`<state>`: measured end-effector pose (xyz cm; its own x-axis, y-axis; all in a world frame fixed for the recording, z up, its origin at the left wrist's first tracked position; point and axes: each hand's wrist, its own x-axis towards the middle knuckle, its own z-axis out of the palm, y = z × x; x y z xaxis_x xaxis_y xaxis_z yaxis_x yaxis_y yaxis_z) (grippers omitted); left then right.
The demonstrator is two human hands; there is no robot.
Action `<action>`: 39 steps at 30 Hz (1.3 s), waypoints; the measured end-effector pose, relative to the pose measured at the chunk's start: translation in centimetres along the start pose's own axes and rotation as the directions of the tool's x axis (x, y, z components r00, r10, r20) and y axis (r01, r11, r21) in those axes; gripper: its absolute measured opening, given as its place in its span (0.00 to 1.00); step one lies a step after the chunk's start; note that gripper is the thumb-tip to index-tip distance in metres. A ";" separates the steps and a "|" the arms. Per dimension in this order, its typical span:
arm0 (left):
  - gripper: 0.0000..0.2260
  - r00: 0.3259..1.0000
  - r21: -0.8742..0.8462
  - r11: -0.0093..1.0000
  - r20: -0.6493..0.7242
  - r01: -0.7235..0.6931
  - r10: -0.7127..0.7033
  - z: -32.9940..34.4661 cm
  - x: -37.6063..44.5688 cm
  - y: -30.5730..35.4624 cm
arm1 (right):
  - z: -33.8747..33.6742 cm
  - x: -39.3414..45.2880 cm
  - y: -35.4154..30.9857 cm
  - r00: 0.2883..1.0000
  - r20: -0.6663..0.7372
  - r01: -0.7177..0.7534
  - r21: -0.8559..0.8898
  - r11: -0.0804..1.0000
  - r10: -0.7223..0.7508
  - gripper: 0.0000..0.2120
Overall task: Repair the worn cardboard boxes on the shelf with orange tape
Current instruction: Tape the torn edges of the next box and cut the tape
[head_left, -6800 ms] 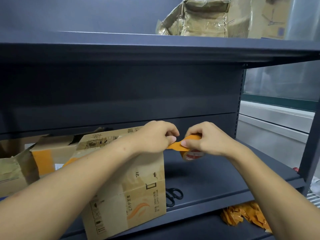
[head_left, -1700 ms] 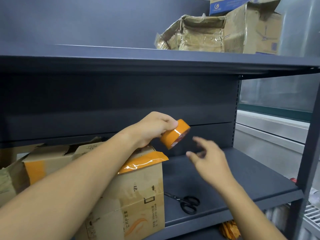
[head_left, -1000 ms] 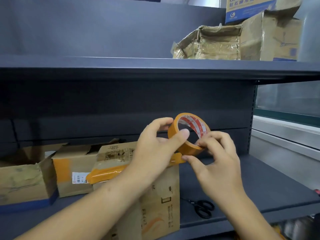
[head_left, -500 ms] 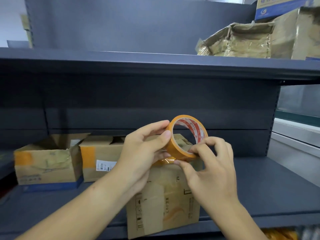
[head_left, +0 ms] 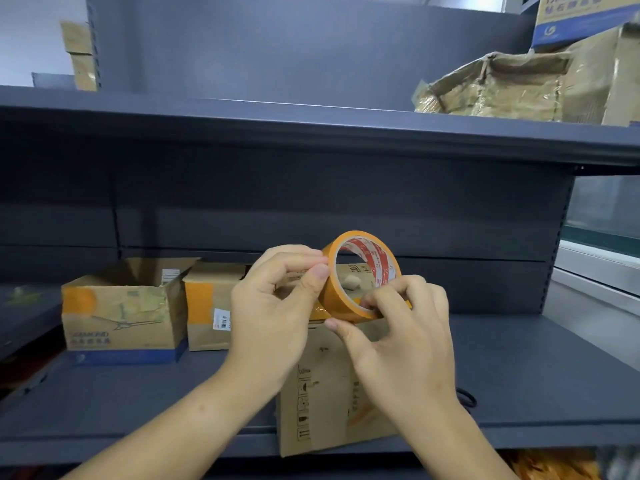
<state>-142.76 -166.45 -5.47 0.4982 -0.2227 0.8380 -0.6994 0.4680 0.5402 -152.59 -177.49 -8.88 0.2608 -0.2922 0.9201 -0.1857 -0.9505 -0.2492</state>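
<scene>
Hidden or unclear first. Tall brown cardboard box (head_left: 322,403) at front edge of dark grey metal shelf (head_left: 138,393): upper part covered by both hands, top flaps not readable. Black loop (head_left: 465,398) on shelf right of right wrist, mostly behind forearm; identity uncertain. Orange scraps (head_left: 550,467) below shelf edge, bottom right, cut off by frame. Free end of tape: not made out; glossy orange strip (head_left: 318,311) showing between the hands, link to roll unclear.

Roll of orange tape with red-and-white printed core (head_left: 362,275): held upright above tall box, open centre facing camera. Left hand (head_left: 277,306) on roll's left rim, thumb tip against outer band, fingers curled over top edge. Right hand (head_left: 398,337) at roll's lower right, fingertips bent onto lower rim, thumb under bottom edge, pinching.

Further left on same shelf: open brown box with orange patch and blue base stripe (head_left: 121,317); just beside it, smaller brown box with orange patch and white barcode label (head_left: 211,306). Upper shelf, right: crumpled brown box wrapped in clear tape (head_left: 491,88), another brown box (head_left: 616,74) cut off at frame edge, blue-and-white carton (head_left: 585,15) on top.
</scene>
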 end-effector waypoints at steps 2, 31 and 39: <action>0.09 0.997 0.024 0.998 0.056 -0.060 0.059 -0.6 -0.3 0.0 | 0.1 0.0 -0.3 1.000 -0.005 -0.011 0.012 1.000 0.011 0.18; 0.07 0.985 0.322 0.933 0.114 -0.161 0.131 -1.9 1.0 -1.1 | -0.6 1.0 -1.5 0.991 0.132 0.035 -0.121 0.992 -0.019 0.19; 0.13 0.969 0.286 0.928 0.120 -0.240 0.214 -2.9 0.9 -1.3 | -0.6 0.8 -1.8 0.988 0.155 0.034 -0.089 0.995 -0.020 0.20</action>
<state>-139.92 -164.83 -5.63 0.2718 -0.2181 0.9373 -0.9151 0.2430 0.3219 -152.65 -175.91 -7.53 0.4078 -0.2863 0.8670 -0.2605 -0.9466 -0.1900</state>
